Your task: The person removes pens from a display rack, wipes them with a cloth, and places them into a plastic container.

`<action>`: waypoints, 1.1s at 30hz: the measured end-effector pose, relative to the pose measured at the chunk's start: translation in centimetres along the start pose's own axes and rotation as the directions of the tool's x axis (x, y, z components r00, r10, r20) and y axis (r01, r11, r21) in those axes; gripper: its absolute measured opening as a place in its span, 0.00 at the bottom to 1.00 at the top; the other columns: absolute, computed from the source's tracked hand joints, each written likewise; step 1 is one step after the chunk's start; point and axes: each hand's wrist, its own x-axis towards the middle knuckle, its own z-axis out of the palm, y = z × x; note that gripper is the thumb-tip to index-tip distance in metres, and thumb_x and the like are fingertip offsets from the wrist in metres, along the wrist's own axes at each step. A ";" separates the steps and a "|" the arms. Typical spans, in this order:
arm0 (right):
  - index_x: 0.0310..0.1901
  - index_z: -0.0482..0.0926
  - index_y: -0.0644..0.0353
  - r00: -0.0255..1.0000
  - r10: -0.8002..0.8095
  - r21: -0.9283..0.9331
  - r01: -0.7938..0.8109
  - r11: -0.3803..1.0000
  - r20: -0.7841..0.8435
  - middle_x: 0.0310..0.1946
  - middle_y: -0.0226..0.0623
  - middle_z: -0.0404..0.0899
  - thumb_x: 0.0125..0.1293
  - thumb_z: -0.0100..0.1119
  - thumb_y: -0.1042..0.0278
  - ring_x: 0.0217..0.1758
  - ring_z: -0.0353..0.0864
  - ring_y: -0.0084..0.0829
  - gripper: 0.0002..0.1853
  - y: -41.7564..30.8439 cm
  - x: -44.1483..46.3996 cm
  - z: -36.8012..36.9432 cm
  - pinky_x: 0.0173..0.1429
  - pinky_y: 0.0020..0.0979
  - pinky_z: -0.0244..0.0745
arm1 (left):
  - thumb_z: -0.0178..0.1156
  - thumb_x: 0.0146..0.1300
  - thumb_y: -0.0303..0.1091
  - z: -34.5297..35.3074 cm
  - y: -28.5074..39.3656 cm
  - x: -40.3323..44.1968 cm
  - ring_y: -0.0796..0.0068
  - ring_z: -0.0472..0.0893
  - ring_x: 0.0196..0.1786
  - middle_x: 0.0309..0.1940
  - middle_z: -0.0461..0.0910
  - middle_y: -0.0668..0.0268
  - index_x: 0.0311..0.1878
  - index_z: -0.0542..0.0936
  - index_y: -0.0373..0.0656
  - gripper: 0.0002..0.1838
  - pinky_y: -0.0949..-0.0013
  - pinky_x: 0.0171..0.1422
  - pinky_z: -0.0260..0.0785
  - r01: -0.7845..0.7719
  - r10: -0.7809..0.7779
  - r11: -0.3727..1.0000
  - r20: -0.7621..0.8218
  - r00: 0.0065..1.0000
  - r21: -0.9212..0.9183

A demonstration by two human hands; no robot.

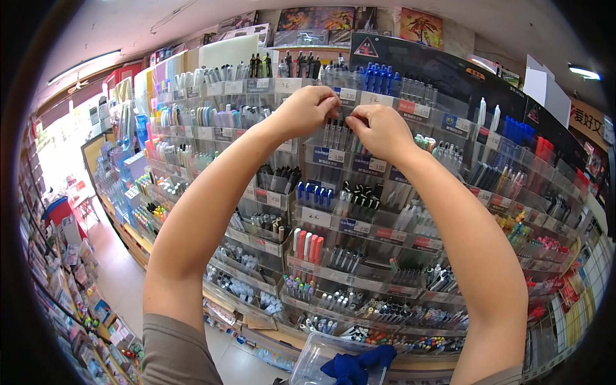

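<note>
Stacked racks hold pens just below left fingers and right fingers, both narrow; whether gripping, unclear.

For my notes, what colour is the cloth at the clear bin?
The cloth is deep blue; it shows best in the head view.

Fisheye view from the head, forward and down — pen rack close ahead
</note>
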 end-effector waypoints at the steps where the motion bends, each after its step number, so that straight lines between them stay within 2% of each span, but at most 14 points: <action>1: 0.31 0.79 0.63 1.000 0.010 0.005 -0.010 1.000 0.004 0.28 0.47 0.78 0.59 0.53 0.62 0.32 0.77 0.43 0.12 -0.1 0.0 0.0 0.37 0.36 0.69 | 0.44 0.67 0.37 0.1 0.1 0.1 0.81 0.74 0.32 0.29 0.77 0.67 0.41 0.75 0.36 0.14 0.75 0.38 0.69 -0.029 0.030 0.999 0.025 0.999 -0.012; 5: 0.36 0.80 0.59 0.998 0.033 -0.004 -0.032 0.999 0.047 0.33 0.45 0.79 0.60 0.50 0.59 0.38 0.77 0.45 0.14 -0.1 0.1 -0.2 0.42 0.40 0.71 | 0.38 0.69 0.50 0.8 0.4 0.3 0.80 0.74 0.37 0.33 0.79 0.64 0.41 0.76 0.37 0.25 0.73 0.43 0.67 -0.076 0.071 0.997 0.146 0.987 0.027; 8: 0.37 0.80 0.59 0.999 0.027 0.003 -0.027 1.000 0.043 0.34 0.45 0.79 0.60 0.50 0.58 0.39 0.77 0.45 0.14 -0.1 0.1 -0.2 0.43 0.41 0.71 | 0.35 0.68 0.54 1.1 -0.8 1.1 0.77 0.74 0.40 0.35 0.79 0.62 0.42 0.77 0.36 0.30 0.72 0.47 0.66 -0.080 0.061 0.992 0.179 0.982 0.101; 9: 0.37 0.80 0.59 0.999 0.025 0.000 -0.025 1.000 0.042 0.34 0.44 0.79 0.60 0.50 0.58 0.39 0.77 0.45 0.14 -0.1 0.2 -0.1 0.43 0.41 0.71 | 0.34 0.68 0.55 0.9 -0.1 0.9 0.74 0.74 0.40 0.35 0.79 0.62 0.42 0.78 0.35 0.31 0.71 0.50 0.64 -0.032 0.015 0.996 0.185 0.983 0.087; 12: 0.37 0.80 0.58 0.998 0.033 -0.010 -0.033 0.999 0.049 0.33 0.45 0.79 0.61 0.49 0.58 0.39 0.77 0.45 0.14 -0.1 0.1 -0.2 0.43 0.41 0.71 | 0.34 0.68 0.55 0.9 -0.6 1.2 0.72 0.75 0.39 0.35 0.80 0.61 0.41 0.78 0.36 0.31 0.70 0.50 0.65 -0.016 0.002 0.997 0.173 0.985 0.080; 18: 0.36 0.80 0.58 0.997 0.052 -0.008 -0.052 0.999 0.061 0.33 0.44 0.79 0.61 0.49 0.58 0.39 0.77 0.44 0.14 -0.3 0.0 -0.3 0.43 0.40 0.71 | 0.34 0.68 0.56 0.7 0.0 0.6 0.65 0.76 0.36 0.31 0.79 0.55 0.38 0.78 0.34 0.33 0.68 0.45 0.67 -0.194 0.174 0.959 0.113 0.978 0.204; 21: 0.35 0.80 0.59 0.997 0.051 -0.026 -0.050 0.998 0.063 0.32 0.44 0.79 0.60 0.50 0.58 0.38 0.77 0.44 0.14 -0.4 0.0 -0.4 0.43 0.40 0.71 | 0.35 0.66 0.59 0.0 0.0 0.2 0.48 0.77 0.36 0.27 0.78 0.48 0.37 0.79 0.35 0.34 0.59 0.43 0.68 -0.164 0.141 0.932 0.093 0.986 0.324; 24: 0.33 0.79 0.60 0.997 0.053 -0.007 -0.053 0.999 0.052 0.31 0.44 0.79 0.60 0.50 0.59 0.38 0.77 0.44 0.14 -0.3 0.0 -0.3 0.43 0.40 0.71 | 0.36 0.66 0.58 -0.3 -0.3 -0.2 0.45 0.76 0.34 0.25 0.77 0.47 0.34 0.78 0.34 0.34 0.57 0.41 0.68 -0.146 0.121 0.925 0.092 0.988 0.352; 25: 0.33 0.79 0.60 0.997 0.055 0.006 -0.055 0.998 0.050 0.31 0.44 0.79 0.60 0.50 0.59 0.38 0.77 0.44 0.13 -0.2 0.0 -0.2 0.43 0.40 0.71 | 0.36 0.66 0.57 -0.5 -0.4 -0.3 0.50 0.77 0.34 0.26 0.78 0.49 0.34 0.78 0.33 0.34 0.60 0.40 0.68 -0.136 0.110 0.920 0.090 0.990 0.368; 27: 0.31 0.78 0.63 1.000 0.008 0.010 -0.008 1.000 0.000 0.26 0.44 0.78 0.60 0.52 0.61 0.29 0.78 0.40 0.12 0.0 0.0 0.2 0.35 0.37 0.69 | 0.36 0.67 0.56 -0.8 -0.5 -0.4 0.60 0.78 0.32 0.28 0.79 0.52 0.33 0.78 0.31 0.34 0.64 0.39 0.69 -0.118 0.090 0.909 0.087 0.992 0.399; 28: 0.30 0.78 0.64 1.000 -0.015 0.011 0.015 1.000 -0.027 0.23 0.44 0.77 0.59 0.53 0.63 0.25 0.78 0.38 0.12 0.2 0.0 0.3 0.31 0.35 0.69 | 0.39 0.67 0.53 -0.9 -0.4 -0.6 0.60 0.78 0.32 0.27 0.79 0.53 0.34 0.78 0.31 0.30 0.64 0.39 0.69 -0.107 0.082 0.906 0.076 0.994 0.409; 30: 0.30 0.78 0.64 0.999 -0.026 0.023 0.026 0.999 -0.028 0.23 0.44 0.77 0.59 0.53 0.63 0.24 0.78 0.38 0.12 0.3 0.0 0.3 0.31 0.35 0.69 | 0.45 0.66 0.46 -1.2 0.0 -0.8 0.61 0.79 0.32 0.27 0.79 0.53 0.34 0.78 0.32 0.24 0.65 0.40 0.70 -0.086 0.069 0.899 0.056 0.996 0.429; 33: 0.30 0.78 0.64 1.000 -0.013 0.054 0.014 0.998 -0.025 0.23 0.44 0.77 0.59 0.53 0.63 0.25 0.78 0.37 0.12 0.4 0.0 0.4 0.32 0.35 0.69 | 0.54 0.59 0.31 -1.2 -0.6 -1.1 0.64 0.79 0.32 0.26 0.79 0.55 0.34 0.77 0.32 0.10 0.66 0.41 0.70 -0.190 0.201 0.852 0.031 0.979 0.487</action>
